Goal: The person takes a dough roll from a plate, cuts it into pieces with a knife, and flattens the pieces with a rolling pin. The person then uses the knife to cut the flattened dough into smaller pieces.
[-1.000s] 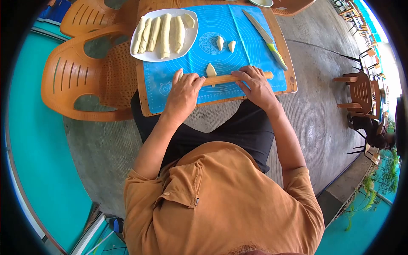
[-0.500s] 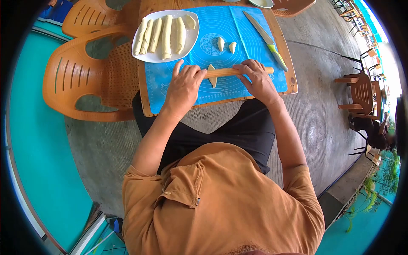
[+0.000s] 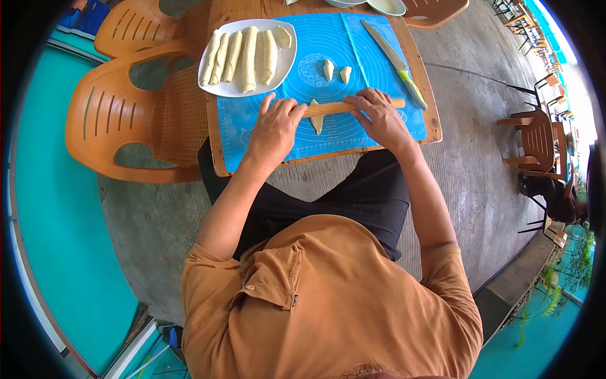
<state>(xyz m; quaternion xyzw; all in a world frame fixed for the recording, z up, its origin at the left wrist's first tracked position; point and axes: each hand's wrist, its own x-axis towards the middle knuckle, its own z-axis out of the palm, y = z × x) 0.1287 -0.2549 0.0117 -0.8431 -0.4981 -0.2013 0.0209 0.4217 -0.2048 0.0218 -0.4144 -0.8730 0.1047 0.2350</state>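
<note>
A wooden rolling pin (image 3: 331,108) lies across a small flattened piece of dough (image 3: 317,124), whose ends show on both sides of it. My left hand (image 3: 276,126) is closed on the pin's left end, and my right hand (image 3: 380,117) grips it near the right end, a short stub showing beyond. Beneath them spreads a blue silicone mat (image 3: 252,142) printed with circles and a ruler. Two small dough pieces (image 3: 328,69) rest on the mat beyond the pin. Several rolled dough sticks (image 3: 249,57) lie on a white plate (image 3: 287,63) at the upper left.
A knife with a green and white handle (image 3: 410,87) lies along the mat's right side. Bowls (image 3: 386,6) stand at the table's far edge. Orange plastic chairs (image 3: 113,114) adjoin the wooden table (image 3: 432,126) on the left. A person (image 3: 562,196) is far right.
The dough's near end reaches slightly further toward me below the pin. Both hands keep their hold on the rolling pin. The view has shifted slightly.
</note>
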